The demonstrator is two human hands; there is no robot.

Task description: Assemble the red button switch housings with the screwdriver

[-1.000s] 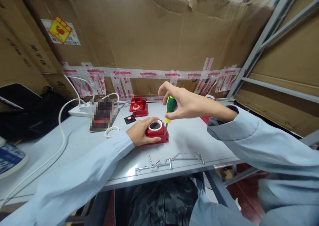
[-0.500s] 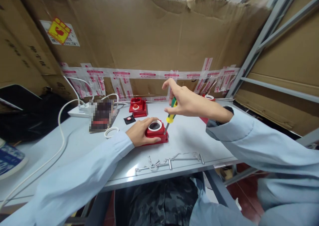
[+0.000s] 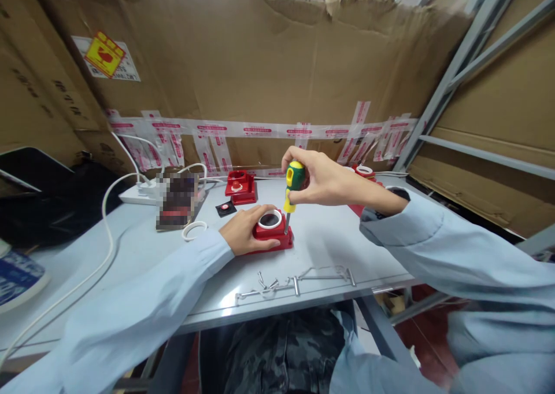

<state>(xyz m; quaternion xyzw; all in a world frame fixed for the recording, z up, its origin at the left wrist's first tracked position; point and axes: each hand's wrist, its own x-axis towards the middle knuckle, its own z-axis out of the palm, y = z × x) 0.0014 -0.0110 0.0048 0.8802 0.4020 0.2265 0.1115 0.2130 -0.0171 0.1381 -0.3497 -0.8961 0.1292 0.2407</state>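
Note:
My left hand [image 3: 247, 231] grips a red block [image 3: 277, 242] from its left side, fingers behind and thumb along the front, against the tabletop. A white ring [image 3: 269, 219] with a dark centre sits on top of the block. In my right hand [image 3: 318, 177] is a screwdriver [image 3: 295, 177] with a green and yellow handle, held nearly upright. Its metal shaft reaches down to the block's right edge; the screw head under the tip is too small to make out. Several silver screws [image 3: 271, 284] and thin metal rods [image 3: 325, 277] lie near the table's front edge.
Behind the block stands another red part [image 3: 240, 187], with a small black square [image 3: 225, 209] before it. A loose white ring [image 3: 194, 230], a phone [image 3: 177, 203] and a power strip [image 3: 139, 192] lie leftward. More red parts [image 3: 364, 173] are behind my right wrist. Cardboard [image 3: 277, 64] walls the back.
My right fingers have closed around the screwdriver's handle, which has swung from leaning right to nearly upright. My left hand and the red block have stayed in place.

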